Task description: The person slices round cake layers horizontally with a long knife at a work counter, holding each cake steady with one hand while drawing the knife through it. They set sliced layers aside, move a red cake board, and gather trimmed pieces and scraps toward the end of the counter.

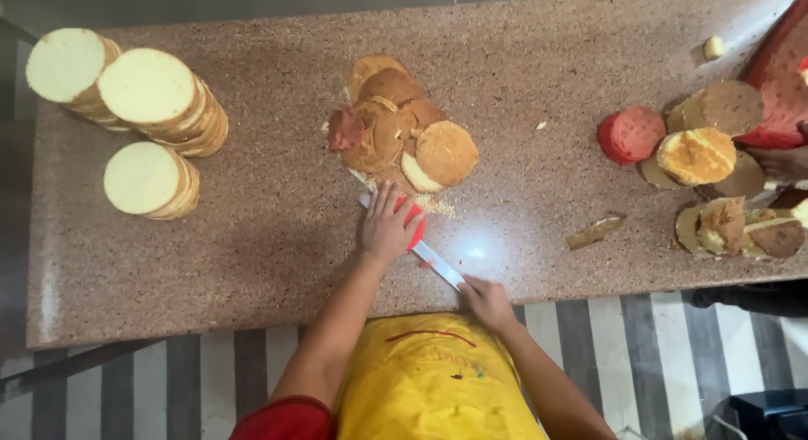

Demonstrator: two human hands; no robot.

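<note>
My left hand (pixel 387 225) lies flat on a round red cake layer (pixel 414 224) at the front of the speckled stone counter (pixel 252 238). My right hand (pixel 486 302) grips the handle end of a long knife (pixel 438 262) near the counter's front edge. Its blade runs up and left under my left hand, through the red layer. Just beyond lies a heap of brown cake crusts (pixel 396 124) with crumbs around it.
Three stacks of pale round cake layers (pixel 147 95) stand at the far left. At the right lie a red cake round (pixel 631 134), yellow and brown cake pieces (pixel 697 156), and another person's hand (pixel 783 161). A crust scrap (pixel 596 230) lies alone.
</note>
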